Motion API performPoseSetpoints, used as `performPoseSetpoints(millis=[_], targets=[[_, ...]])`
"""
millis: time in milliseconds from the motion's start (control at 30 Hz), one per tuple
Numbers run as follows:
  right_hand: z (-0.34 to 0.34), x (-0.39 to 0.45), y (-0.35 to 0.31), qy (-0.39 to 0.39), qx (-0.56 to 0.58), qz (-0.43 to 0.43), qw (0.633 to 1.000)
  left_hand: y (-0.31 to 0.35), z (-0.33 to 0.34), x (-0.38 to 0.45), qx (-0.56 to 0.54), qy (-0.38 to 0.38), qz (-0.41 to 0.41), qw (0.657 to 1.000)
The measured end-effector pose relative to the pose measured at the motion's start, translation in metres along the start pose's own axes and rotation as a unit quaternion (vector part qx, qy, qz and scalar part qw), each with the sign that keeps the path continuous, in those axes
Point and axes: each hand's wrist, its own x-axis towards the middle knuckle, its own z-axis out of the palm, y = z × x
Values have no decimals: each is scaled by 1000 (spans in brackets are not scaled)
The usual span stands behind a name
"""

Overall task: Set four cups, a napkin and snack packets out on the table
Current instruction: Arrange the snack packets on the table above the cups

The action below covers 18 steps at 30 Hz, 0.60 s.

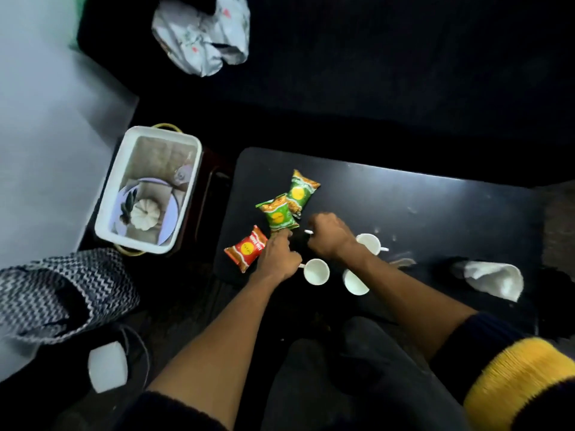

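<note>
Looks like someone's living room at home, seen from above. There's a low black table (pixel 404 194) with snack packets (pixel 280 213) and little white cups (pixel 316 271) on it, and a dark sofa (pixel 373 57) at 12 o'clock with a crumpled bag (pixel 202 32). At 9 o'clock sits a white tub (pixel 149 188) of dishes, plus a zigzag woven bag (pixel 62 287) at 8.

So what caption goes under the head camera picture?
Two hands arrange snack packets beside white cups on a dark table.
</note>
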Motion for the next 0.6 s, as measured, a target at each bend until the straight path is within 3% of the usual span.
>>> performPoseSetpoints(millis=[267,367,600], targets=[[29,80,-31,-14,-91,-40,995,-52,-23,58,-84,49,-117,988],[31,111,-41,13,-161,-79,984,-68,-27,72,-84,59,-123,987],[32,169,-60,-26,-266,-126,955,-92,-42,107,-64,24,-93,993]])
